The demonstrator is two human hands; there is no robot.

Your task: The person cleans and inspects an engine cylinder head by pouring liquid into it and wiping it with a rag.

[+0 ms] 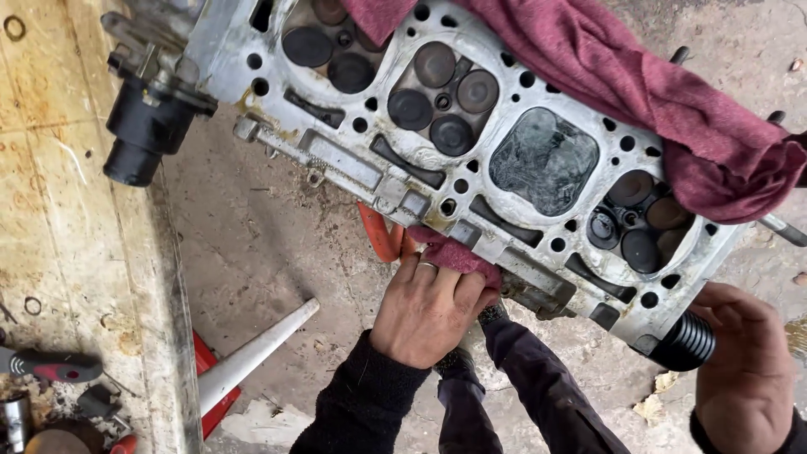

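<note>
**A:** Head view, looking straight down on a grey cast-aluminium cylinder head point(471, 160), face up with round valve pockets showing. Lying propped over a stained concrete floor point(269, 244), long axis running upper left to lower right. Dark red cloth rag point(639, 92) draped over the far long edge.

**B:** Where's the left hand point(424, 307) then?

**A:** Pressed against the near long edge, about midway along. Fingers curled together, pinching a small wad of dark red rag point(454, 255) onto the metal. Casting sits directly beyond the knuckles, so up-frame from the hand.

**B:** And the right hand point(744, 370)?

**A:** Down at the lower-right end, just beside a black ribbed hose stub point(685, 343). Looks cupped toward that corner, but fingertips tucked out of sight, so can't tell if gripping or just resting. Left clearly the one on the wiped edge.

**B:** Anything else hard to read?

**A:** Plenty. Far edge buried under cloth. Orange curved piece point(382, 234) poking from beneath, mostly hidden. Third pocket glazed over with something murky. Black cylindrical fitting point(143, 130) hanging off the upper-left end. White tapered tube point(252, 353) on the floor, red-handled tool point(50, 367) at the left, cut off by the frame.
</note>
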